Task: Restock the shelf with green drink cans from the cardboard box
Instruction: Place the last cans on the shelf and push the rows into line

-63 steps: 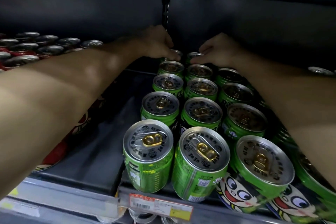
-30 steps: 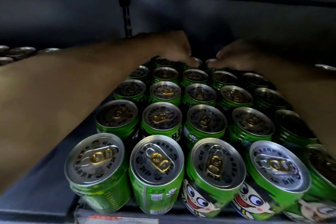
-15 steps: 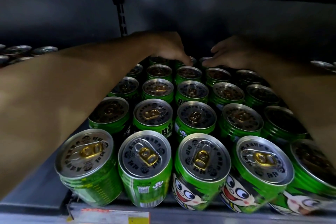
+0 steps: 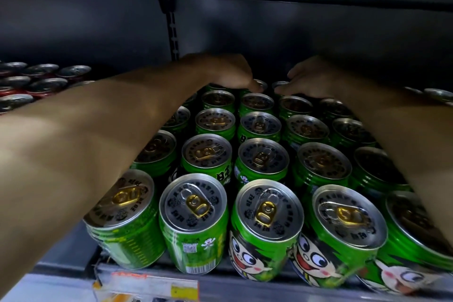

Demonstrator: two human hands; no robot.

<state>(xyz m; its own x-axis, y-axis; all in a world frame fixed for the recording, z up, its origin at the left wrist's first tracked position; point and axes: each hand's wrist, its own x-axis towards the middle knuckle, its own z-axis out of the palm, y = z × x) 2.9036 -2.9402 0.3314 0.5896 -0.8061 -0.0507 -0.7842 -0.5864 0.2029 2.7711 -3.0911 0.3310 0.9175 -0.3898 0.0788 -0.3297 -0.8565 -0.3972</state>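
Green drink cans [image 4: 263, 157] with silver lids and gold tabs stand in several packed rows on the dark shelf [image 4: 66, 250]. Both my arms reach over them to the back row. My left hand [image 4: 224, 72] curls its fingers down over the top of a rear green can [image 4: 261, 84]. My right hand [image 4: 312, 78] holds the neighbouring rear can [image 4: 279, 84] between thumb and fingers. The two hands are a little apart. Both rear cans are mostly hidden under the hands. No cardboard box is in view.
Red cans [image 4: 39, 83] with silver lids stand at the far left of the same shelf. A slotted upright post [image 4: 172, 32] runs up the dark back wall. The shelf above hangs low over my hands. A price label [image 4: 147, 287] sits on the shelf's front edge.
Both hands have stayed on the rear cans. The view has swung right since 2.1 s ago, bringing more columns of green cans into view.
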